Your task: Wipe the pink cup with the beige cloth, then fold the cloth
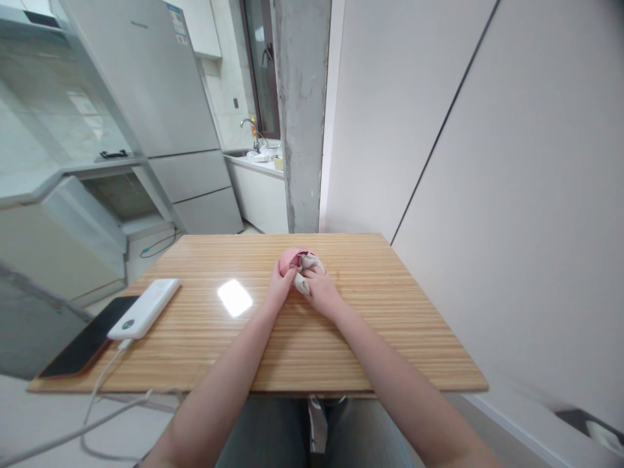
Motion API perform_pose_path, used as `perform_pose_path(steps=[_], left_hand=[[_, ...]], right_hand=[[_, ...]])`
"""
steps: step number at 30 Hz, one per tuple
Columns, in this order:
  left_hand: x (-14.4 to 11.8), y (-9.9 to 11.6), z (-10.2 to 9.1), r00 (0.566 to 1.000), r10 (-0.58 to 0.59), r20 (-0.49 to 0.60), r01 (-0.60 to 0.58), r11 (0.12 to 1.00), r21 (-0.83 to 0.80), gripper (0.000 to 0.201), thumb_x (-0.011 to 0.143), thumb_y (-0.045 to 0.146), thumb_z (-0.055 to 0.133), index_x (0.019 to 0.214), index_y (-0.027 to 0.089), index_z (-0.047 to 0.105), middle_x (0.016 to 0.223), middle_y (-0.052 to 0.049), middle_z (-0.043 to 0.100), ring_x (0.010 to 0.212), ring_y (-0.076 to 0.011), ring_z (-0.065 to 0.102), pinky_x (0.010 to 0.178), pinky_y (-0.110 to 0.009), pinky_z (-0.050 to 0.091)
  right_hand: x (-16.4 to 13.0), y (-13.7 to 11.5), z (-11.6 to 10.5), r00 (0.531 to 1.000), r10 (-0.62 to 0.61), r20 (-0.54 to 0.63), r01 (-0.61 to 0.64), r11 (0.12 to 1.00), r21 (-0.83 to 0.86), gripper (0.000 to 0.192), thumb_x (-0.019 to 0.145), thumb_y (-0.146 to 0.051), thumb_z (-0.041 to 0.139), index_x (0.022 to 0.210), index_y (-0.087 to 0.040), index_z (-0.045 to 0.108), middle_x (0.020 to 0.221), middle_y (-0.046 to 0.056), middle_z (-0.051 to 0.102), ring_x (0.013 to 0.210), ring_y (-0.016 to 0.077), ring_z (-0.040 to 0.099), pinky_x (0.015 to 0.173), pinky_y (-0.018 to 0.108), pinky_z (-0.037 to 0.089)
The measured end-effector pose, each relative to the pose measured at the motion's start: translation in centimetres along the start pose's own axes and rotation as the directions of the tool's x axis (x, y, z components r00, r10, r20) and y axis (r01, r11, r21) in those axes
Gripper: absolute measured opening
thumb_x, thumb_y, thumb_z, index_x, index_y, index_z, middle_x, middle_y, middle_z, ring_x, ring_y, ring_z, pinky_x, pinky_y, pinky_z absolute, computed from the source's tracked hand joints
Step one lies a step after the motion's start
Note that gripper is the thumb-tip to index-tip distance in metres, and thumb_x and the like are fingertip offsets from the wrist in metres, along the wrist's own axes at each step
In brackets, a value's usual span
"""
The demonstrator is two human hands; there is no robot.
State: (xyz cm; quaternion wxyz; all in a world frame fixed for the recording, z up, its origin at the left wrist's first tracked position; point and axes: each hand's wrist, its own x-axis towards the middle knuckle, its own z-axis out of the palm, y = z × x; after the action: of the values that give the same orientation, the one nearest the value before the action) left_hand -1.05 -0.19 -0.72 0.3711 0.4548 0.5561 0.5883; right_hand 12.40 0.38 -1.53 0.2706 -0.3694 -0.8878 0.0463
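Left hand (281, 281) grips pink round object (289, 259); right hand (319, 291) pinches bunched beige cloth (307, 268) against it. Object's axis and heading cannot be told. Both on wooden table (390, 325).

Both forearms are bare from the elbow down, with no sleeves, watch or rings showing on the left hand (280, 284) or the right hand (322, 294). Grey-blue denim trousers (273, 432) cover the legs at the bottom of the view.
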Motion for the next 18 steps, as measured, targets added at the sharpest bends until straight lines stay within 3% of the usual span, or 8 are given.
perform_pose_path(steps=[4,7,9,13,15,18], left_hand=[[0.0,0.9,-1.1,0.984,0.176,-0.021,-0.168,0.963,0.21,0.034,0.071,0.036,0.059,0.098,0.015,0.055,0.092,-0.006,0.064,0.085,-0.0197,0.061,0.076,-0.031,0.048],[0.5,1.2,-1.9,0.985,0.172,0.002,-0.165,0.942,0.292,0.033,0.072,0.035,0.057,0.098,0.015,0.057,0.09,-0.006,0.065,0.082,-0.0202,0.061,0.073,-0.031,0.048],[0.8,1.2,-2.3,0.99,0.139,0.03,-0.142,0.939,0.312,0.032,0.071,0.033,0.058,0.097,0.015,0.058,0.089,-0.006,0.065,0.081,-0.0204,0.061,0.071,-0.031,0.048],[0.7,0.8,-1.5,0.997,0.078,-0.007,-0.075,0.972,0.221,0.045,0.071,0.037,0.06,0.11,0.015,0.053,0.099,-0.009,0.064,0.084,-0.0199,0.061,0.072,-0.03,0.049],[0.2,0.4,-0.4,0.998,0.038,-0.045,-0.033,0.994,0.108,0.062,0.071,0.042,0.062,0.124,0.016,0.042,0.109,-0.012,0.06,0.088,-0.0202,0.061,0.073,-0.031,0.05],[-0.5,-0.2,0.8,0.995,0.098,-0.025,-0.097,0.994,0.041,0.076,0.069,0.042,0.066,0.131,0.018,0.031,0.118,-0.013,0.056,0.101,-0.0211,0.058,0.084,-0.033,0.048]], right_hand=[[0.2,0.3,-0.4,0.995,-0.092,-0.047,0.095,0.993,0.073,0.025,0.083,-0.02,0.054,0.106,-0.02,0.061,0.108,0.005,0.063,0.107,0.0201,0.047,0.09,0.034,0.039],[0.2,0.5,-0.8,0.992,-0.129,-0.016,0.129,0.992,-0.001,0.018,0.081,-0.019,0.058,0.097,-0.021,0.064,0.104,0.004,0.063,0.104,0.0195,0.049,0.089,0.035,0.039],[0.2,0.2,-0.7,0.997,-0.08,-0.02,0.077,0.991,-0.107,0.014,0.083,-0.019,0.056,0.094,-0.021,0.063,0.103,0.004,0.062,0.104,0.0202,0.049,0.087,0.038,0.039],[0.3,-0.9,1.0,0.988,0.104,-0.111,-0.122,0.978,-0.17,0.014,0.087,-0.02,0.049,0.094,-0.02,0.061,0.102,0.008,0.061,0.103,0.0222,0.048,0.083,0.039,0.042],[0.4,-1.0,1.9,0.982,0.121,-0.145,-0.132,0.989,-0.068,0.017,0.087,-0.018,0.048,0.097,-0.02,0.061,0.099,0.008,0.061,0.101,0.0219,0.049,0.083,0.037,0.044],[0.3,-0.4,2.3,0.96,0.115,-0.254,-0.09,0.99,0.106,0.029,0.084,-0.016,0.049,0.112,-0.017,0.057,0.101,0.009,0.06,0.102,0.022,0.048,0.088,0.035,0.043]])
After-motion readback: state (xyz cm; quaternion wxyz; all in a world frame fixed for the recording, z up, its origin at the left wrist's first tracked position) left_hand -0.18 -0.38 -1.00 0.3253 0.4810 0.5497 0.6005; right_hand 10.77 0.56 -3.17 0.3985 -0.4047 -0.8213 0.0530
